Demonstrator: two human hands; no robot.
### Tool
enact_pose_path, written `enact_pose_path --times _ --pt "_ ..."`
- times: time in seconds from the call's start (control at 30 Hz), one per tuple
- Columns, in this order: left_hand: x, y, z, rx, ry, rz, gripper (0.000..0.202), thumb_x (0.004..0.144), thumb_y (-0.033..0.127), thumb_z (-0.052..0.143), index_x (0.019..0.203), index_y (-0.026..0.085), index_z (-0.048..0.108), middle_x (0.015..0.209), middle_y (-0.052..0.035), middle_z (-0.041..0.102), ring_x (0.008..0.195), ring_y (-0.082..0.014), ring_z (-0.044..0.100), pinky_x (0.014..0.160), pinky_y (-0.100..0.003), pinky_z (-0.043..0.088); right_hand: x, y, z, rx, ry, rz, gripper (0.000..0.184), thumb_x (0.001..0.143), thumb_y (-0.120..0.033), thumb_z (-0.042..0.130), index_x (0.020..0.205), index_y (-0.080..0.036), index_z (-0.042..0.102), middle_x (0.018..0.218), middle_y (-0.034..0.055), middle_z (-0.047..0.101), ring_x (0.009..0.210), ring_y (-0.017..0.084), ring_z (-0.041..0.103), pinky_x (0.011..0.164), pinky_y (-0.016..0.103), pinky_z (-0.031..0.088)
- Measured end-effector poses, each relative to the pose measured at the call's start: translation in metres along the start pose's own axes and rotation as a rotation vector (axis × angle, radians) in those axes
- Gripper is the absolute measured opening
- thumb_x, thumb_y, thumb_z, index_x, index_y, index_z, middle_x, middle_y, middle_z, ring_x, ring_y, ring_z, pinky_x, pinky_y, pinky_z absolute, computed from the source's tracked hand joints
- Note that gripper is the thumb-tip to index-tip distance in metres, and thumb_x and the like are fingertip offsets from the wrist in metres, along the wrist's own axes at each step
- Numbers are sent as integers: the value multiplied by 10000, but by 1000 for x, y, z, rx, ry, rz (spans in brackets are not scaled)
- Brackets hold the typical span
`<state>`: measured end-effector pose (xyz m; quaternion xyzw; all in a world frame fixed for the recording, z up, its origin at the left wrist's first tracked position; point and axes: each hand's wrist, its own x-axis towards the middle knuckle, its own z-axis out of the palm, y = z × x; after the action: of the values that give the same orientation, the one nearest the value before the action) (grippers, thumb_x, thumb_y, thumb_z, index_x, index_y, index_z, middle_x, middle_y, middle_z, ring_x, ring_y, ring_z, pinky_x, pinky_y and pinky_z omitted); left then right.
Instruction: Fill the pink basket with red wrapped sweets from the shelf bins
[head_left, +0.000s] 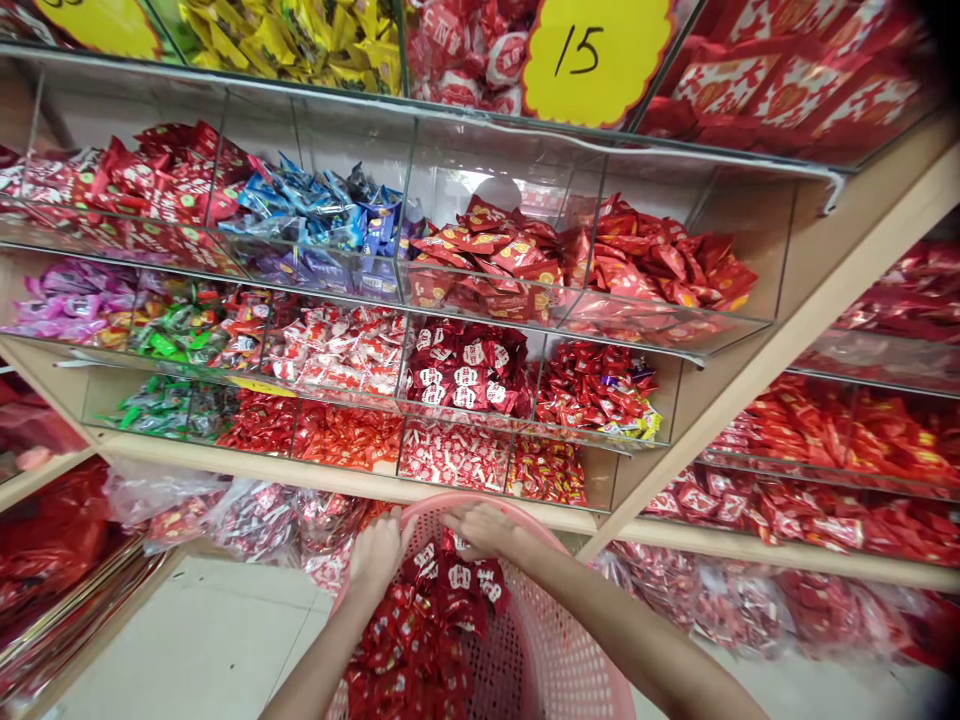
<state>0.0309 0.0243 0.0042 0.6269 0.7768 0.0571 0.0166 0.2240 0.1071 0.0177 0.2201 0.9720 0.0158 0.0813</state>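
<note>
A pink plastic basket [559, 650] sits low in the middle of the view, heaped with red wrapped candies [420, 640]. My left hand [375, 555] rests on the heap near the basket's far rim, fingers curled down into the packets. Just to its right, my right hand [484, 530] is closed around red packets at the far rim. What the left fingers hold is hidden among the wrappers.
Clear acrylic bins [480, 300] on wooden shelves ahead hold red, blue, green and purple candies. A yellow price tag marked 15 [592, 55] hangs above. Bagged sweets [247, 515] lie under the lowest shelf. More shelves of red packs [840, 450] stand at the right; pale floor at lower left.
</note>
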Motion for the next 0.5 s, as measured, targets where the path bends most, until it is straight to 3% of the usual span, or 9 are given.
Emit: enact_pose_path --times 0.1,0.3,0.43,0.5 --pt "1 0 1 3 1 -3 529 932 469 216 1057 124 597 831 -160 699 761 -277 685 637 -356 496 8 -2 9 -52 37 -67 512 756 -409 627 1179 -160 479 1088 119 633 978 229 603 795 318 472" --pt "1 -1 2 5 2 1 526 932 472 212 1052 131 594 841 -151 700 769 -275 685 633 -350 493 11 -2 20 -101 63 -70 668 715 -501 669 1254 -192 422 1162 118 579 982 241 592 727 327 504" --pt "0 -1 2 4 3 -2 529 931 474 209 1060 130 590 840 -153 699 770 -281 685 627 -351 489 6 -1 11 -87 77 -37 632 748 -514 634 1244 -180 429 1121 118 580 947 245 602 725 346 511" --pt "0 -1 2 5 2 -2 532 931 476 203 1052 132 591 842 -154 700 763 -281 686 627 -351 489 5 0 4 -57 101 -6 491 813 -450 577 1202 -175 459 1102 113 585 928 232 607 724 338 508"
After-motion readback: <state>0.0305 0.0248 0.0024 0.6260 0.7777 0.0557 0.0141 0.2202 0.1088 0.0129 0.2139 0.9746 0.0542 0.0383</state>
